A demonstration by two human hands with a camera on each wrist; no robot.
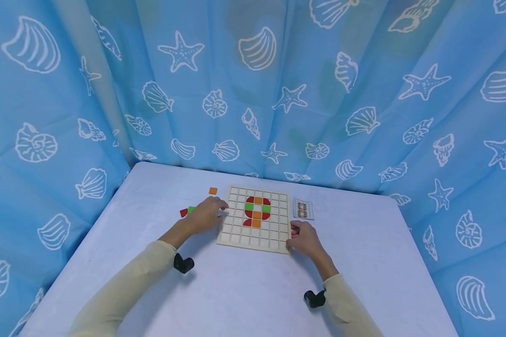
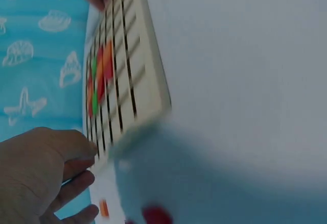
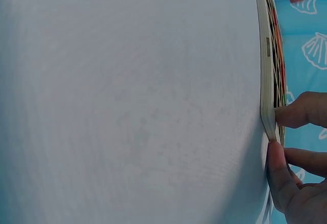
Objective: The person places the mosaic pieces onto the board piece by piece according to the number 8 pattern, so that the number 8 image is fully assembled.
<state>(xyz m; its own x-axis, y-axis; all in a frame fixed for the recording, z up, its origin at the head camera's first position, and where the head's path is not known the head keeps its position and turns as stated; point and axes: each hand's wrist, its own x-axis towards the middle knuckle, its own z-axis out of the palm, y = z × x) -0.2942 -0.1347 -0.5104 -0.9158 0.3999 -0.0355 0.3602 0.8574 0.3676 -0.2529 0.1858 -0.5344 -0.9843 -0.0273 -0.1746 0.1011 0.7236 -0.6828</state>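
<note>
A wooden grid board (image 1: 236, 238) lies on the table, with red, green and orange tiles (image 1: 257, 215) set in a rounded pattern near its middle. At the board's left edge is my left hand (image 1: 205, 215); in the left wrist view its fingertips (image 2: 88, 148) meet the edge, the other fingers loosely bent. My right hand (image 1: 305, 238) pinches the board near its right front corner. In the right wrist view the index finger (image 3: 301, 109) lies on the top edge and the thumb (image 3: 278, 165) against the side.
A small pattern card (image 1: 303, 208) lies right of the board. Loose tiles lie to the left: an orange square (image 1: 212, 191), a red piece (image 1: 183, 213) and a green one (image 1: 191, 209) partly behind the left hand. A blue shell-print curtain (image 1: 253, 93) surrounds the white table (image 1: 219, 299).
</note>
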